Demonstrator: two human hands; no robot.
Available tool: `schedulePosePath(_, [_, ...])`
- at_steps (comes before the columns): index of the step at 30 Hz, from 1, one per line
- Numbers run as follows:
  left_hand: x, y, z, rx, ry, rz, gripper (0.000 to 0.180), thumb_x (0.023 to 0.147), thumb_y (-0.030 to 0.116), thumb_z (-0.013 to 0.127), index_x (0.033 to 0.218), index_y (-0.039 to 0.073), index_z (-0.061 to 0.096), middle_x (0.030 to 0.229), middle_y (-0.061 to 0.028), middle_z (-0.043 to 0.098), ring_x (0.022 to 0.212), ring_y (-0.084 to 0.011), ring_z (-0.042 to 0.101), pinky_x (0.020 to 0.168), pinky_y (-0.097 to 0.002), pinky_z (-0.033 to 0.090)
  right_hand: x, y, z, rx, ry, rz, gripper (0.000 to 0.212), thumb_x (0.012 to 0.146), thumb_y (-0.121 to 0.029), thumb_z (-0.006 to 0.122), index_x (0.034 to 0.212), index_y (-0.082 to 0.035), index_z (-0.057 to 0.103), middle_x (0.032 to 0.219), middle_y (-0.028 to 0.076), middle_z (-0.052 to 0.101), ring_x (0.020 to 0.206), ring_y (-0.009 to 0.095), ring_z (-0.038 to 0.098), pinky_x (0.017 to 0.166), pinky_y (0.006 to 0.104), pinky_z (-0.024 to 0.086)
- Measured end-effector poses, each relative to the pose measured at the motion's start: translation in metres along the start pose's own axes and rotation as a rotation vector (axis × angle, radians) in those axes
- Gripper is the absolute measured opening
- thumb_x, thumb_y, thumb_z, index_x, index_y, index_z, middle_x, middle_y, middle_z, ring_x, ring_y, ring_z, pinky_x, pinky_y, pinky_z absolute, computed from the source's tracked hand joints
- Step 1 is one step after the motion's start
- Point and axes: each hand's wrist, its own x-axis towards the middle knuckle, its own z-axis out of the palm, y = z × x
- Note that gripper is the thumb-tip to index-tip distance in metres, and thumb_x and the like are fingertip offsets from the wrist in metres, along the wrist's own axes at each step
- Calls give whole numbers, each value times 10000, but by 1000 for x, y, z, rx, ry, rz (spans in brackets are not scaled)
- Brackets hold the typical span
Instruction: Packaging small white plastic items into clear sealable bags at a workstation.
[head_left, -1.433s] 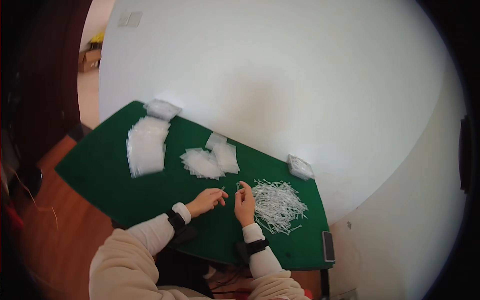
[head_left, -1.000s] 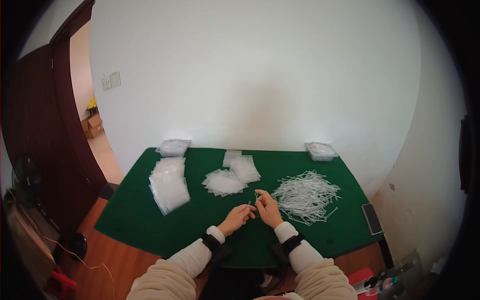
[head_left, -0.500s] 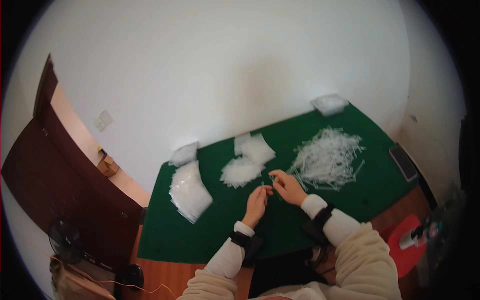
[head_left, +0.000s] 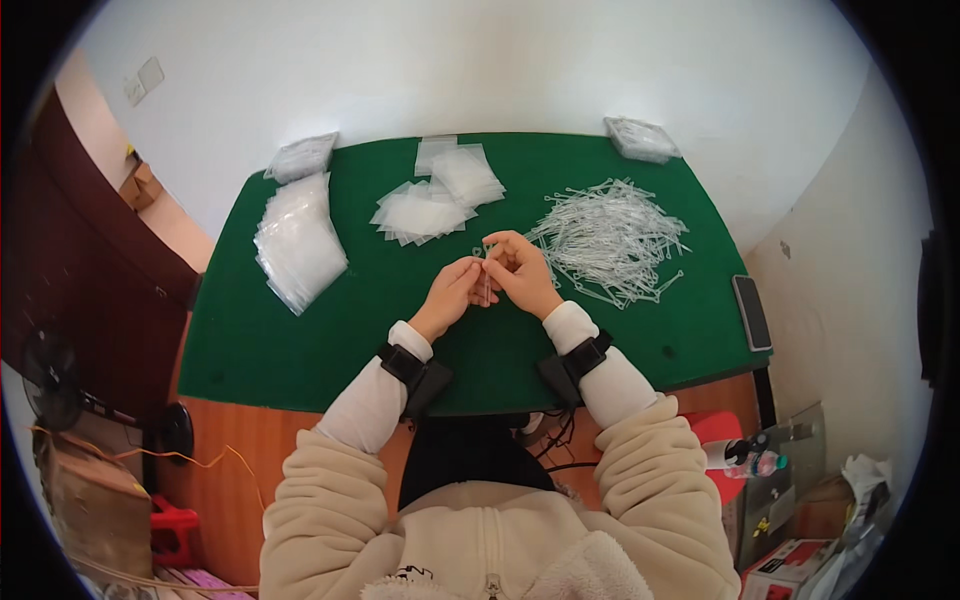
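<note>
My left hand and my right hand meet over the middle of the green-topped table. Both are closed, fingertips together, around a few thin clear plastic sticks with small ring ends. How many sticks there are is too small to tell. Just beyond my right hand, to the right, lies a large heap of the same clear plastic sticks. Small clear plastic bags are fanned out past my left hand, with more small bags overlapping behind them.
Larger clear bags lie fanned at the table's left. Packed clear bundles rest at the back left and back right by the wall. A phone is at the right edge. A red stool with bottles stands below.
The whole view has shifted, with the table now level and more of my lap showing. My hands have come closer together, fingertips meeting on the plastic sticks.
</note>
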Motion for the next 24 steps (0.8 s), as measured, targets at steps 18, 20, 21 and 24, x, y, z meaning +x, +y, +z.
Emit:
schedulePosePath(18, [-6,-1,1,-78,-175,-56,282,974,249,348,1025,16,498,922,-99,606,818,-164,619,741,-274,498,-4,4,-8,-224,60,-116,202,727,-10,656,925,-45,634,727,-23,553,529,20,401,475,173,332])
schedulePosePath(20, [-6,1,1,-77,-181,-61,280,973,246,349,1025,16,499,928,-100,607,827,-167,622,746,-277,500,-3,4,-10,-255,40,-98,193,727,-14,659,916,-48,641,730,-22,555,534,19,404,477,175,334])
schedulePosePath(21, [-6,1,1,-81,-172,-63,278,973,243,353,1026,15,503,899,-85,598,783,-150,605,710,-263,491,-3,5,-10,-257,38,-95,193,727,-14,659,916,-48,641,730,-22,555,534,19,404,477,175,334])
schedulePosePath(24, [-6,1,-1,-91,-151,-63,275,971,237,361,1028,15,512,842,-56,580,696,-116,573,638,-237,472,-1,11,-12,-255,21,-144,163,745,-40,658,908,-54,651,730,-14,556,532,33,410,474,176,329])
